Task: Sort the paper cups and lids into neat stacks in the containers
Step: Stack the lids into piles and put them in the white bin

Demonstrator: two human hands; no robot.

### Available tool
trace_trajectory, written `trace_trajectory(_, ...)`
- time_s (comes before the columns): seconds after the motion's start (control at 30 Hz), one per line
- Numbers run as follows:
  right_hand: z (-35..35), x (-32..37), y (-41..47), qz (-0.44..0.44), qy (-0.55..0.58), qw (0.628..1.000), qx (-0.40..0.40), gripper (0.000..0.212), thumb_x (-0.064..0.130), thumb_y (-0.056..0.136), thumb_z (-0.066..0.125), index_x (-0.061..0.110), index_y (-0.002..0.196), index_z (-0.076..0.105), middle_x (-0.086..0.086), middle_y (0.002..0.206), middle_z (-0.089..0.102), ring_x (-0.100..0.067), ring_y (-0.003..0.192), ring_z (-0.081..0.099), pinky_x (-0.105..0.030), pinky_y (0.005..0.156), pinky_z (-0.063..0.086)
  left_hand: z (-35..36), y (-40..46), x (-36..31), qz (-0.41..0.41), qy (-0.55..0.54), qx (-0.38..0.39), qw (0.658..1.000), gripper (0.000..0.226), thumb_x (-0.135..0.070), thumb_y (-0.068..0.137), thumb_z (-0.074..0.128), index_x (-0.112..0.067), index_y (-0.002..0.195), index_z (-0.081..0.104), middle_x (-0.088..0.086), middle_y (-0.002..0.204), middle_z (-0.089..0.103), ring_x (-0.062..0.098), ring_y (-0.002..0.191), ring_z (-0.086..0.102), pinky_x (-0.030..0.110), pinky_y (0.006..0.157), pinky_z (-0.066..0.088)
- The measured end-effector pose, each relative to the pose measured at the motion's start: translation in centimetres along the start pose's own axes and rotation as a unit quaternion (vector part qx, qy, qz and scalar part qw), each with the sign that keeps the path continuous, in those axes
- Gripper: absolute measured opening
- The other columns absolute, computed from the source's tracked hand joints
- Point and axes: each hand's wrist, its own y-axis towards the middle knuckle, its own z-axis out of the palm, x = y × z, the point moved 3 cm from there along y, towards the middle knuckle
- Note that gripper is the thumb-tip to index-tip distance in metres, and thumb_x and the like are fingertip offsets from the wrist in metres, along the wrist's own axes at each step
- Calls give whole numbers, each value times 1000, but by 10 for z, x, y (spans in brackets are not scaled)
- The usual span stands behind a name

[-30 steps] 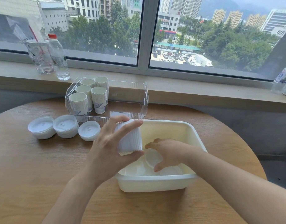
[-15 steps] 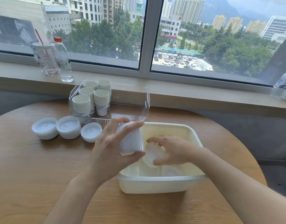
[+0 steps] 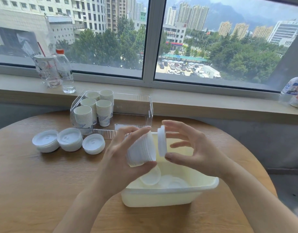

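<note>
My left hand (image 3: 121,158) grips a stack of white lids (image 3: 141,148), held on its side above the cream tub (image 3: 161,197). My right hand (image 3: 195,152) pinches a single white lid (image 3: 162,141) by its edge, upright and a small gap to the right of the stack. Loose lids (image 3: 163,179) lie on the tub's floor. Three short lid stacks (image 3: 68,142) sit on the table to the left. Several stacks of paper cups (image 3: 96,110) stand in the left part of a clear plastic container (image 3: 144,105) behind the tub.
The round wooden table (image 3: 35,182) ends at a curved edge on the right. On the windowsill stand a plastic cup with a straw (image 3: 47,71), a water bottle (image 3: 65,71) and, far right, another bottle (image 3: 294,95).
My right hand has come up out of the tub with one lid and now holds it beside the stack. My left hand has raised the stack slightly.
</note>
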Motion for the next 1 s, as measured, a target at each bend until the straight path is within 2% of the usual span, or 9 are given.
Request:
trace_trajectory(0.13, 2, 13, 0, -24, -7, 1000, 7, 78, 39, 86, 87, 41, 152, 45, 24, 146, 58, -2, 135, 57, -27, 102, 56, 4, 2, -7, 11, -2, 4, 1000, 85, -53, 73, 89, -50, 149, 50, -14, 143, 51, 9, 136, 49, 23, 103, 43)
trace_trajectory(0.3, 4, 16, -1, -26, -7, 999, 28, 79, 33, 86, 88, 36, 153, 46, 23, 145, 59, -3, 136, 57, -33, 102, 57, 5, 4, -11, 29, -15, 0, 999, 83, -48, 74, 90, -43, 148, 54, -11, 142, 53, 17, 134, 53, 38, 100, 51)
trace_trajectory(0.5, 3, 17, -2, -22, -17, 999, 42, 79, 33, 85, 88, 35, 153, 47, 24, 144, 60, -2, 136, 56, -34, 103, 56, 5, 5, -13, 47, -8, 14, 999, 81, -51, 76, 89, -42, 148, 55, -11, 142, 52, 18, 134, 53, 35, 100, 50)
trace_trajectory(0.63, 3, 19, -1, -24, -22, 999, 42, 80, 32, 85, 89, 36, 153, 47, 24, 143, 60, -2, 135, 57, -32, 102, 56, 6, 6, -14, 56, -7, 14, 998, 79, -56, 76, 86, -44, 148, 54, -12, 142, 50, 19, 133, 54, 39, 99, 52)
trace_trajectory(0.8, 5, 20, 1, -27, -23, 999, 35, 80, 37, 84, 89, 39, 153, 47, 24, 141, 62, -3, 134, 58, -33, 101, 57, 7, 6, -12, 47, -25, 12, 998, 88, -64, 70, 88, -48, 149, 53, -10, 143, 49, 21, 132, 55, 45, 99, 54)
trace_trajectory(1.0, 11, 14, 6, -26, -17, 998, 46, 81, 41, 85, 87, 40, 154, 45, 25, 144, 59, -1, 135, 56, -30, 102, 56, 6, 4, -6, 51, -16, -2, 999, 74, -60, 76, 85, -45, 143, 58, -8, 141, 50, 23, 129, 58, 48, 95, 55)
